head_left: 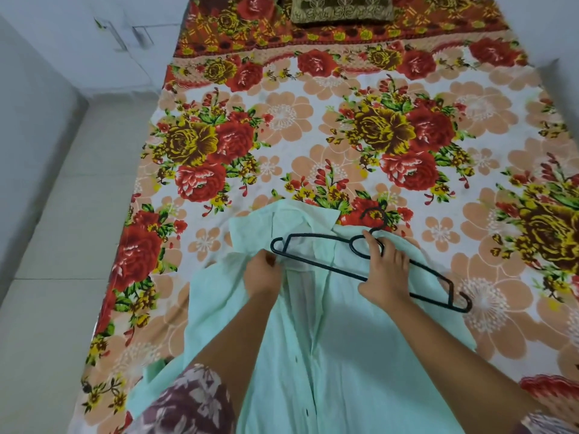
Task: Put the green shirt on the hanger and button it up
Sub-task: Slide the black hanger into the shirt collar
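Hanger (316, 264) gripped in right hand (387, 270) (left hand (264, 275) pinches green shirt (329, 355)).

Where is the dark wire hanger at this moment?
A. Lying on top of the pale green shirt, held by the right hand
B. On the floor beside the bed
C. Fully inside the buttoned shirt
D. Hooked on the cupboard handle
A: the dark wire hanger lies across the pale green shirt near its collar, the right hand gripping its middle while the left hand holds the fabric.

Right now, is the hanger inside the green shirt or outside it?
Outside: the hanger lies on top of the green shirt, whole frame visible.
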